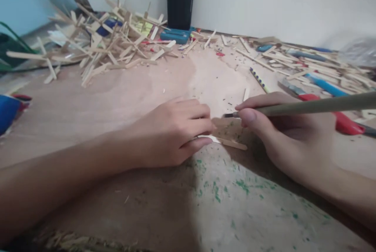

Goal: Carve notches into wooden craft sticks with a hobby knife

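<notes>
On the table, two hands, two things! Left hand has its fingers and thumb closed on one stick, low between the hands, long axis running left to right, free end pointing right and slightly towards the wearer. Right hand clamps one tool, dark tip aimed left, shaft stretching right. Beyond, two heaps, left heap and right heap, too tangled to count, and one black bin upright between them!
</notes>
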Available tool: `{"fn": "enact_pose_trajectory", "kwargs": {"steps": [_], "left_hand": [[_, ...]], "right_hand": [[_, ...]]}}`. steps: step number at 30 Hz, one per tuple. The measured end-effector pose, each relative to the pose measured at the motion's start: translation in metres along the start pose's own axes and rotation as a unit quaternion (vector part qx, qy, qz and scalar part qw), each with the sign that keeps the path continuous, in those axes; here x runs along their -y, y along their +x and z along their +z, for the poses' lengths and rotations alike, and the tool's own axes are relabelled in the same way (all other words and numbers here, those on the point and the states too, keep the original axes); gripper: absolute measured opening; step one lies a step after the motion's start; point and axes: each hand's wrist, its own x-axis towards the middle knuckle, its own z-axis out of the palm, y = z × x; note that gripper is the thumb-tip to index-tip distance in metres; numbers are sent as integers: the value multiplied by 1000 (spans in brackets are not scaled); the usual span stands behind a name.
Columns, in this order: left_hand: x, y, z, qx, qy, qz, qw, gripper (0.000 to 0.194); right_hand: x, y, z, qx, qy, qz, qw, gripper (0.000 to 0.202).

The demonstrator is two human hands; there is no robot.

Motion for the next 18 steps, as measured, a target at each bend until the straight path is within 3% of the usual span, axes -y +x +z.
{"fn": "enact_pose_trajectory", "kwargs": {"steps": [6,9,14,18], "left_hand": [[1,-1,0,24,-31,-17,999,26],[1,-4,0,32,-49,-30,998,22],[0,-5,-1,34,-41,-40,998,20],[-1,-1,-3,41,-47,-43,997,18]], "right_hand": [[0,0,-5,14,62,80,995,5],[-1,0,-9,13,108,130,986,17],[-4,4,-14,-17,70,109,991,15],[-5,5,-20,5,76,107,991,11]]}}
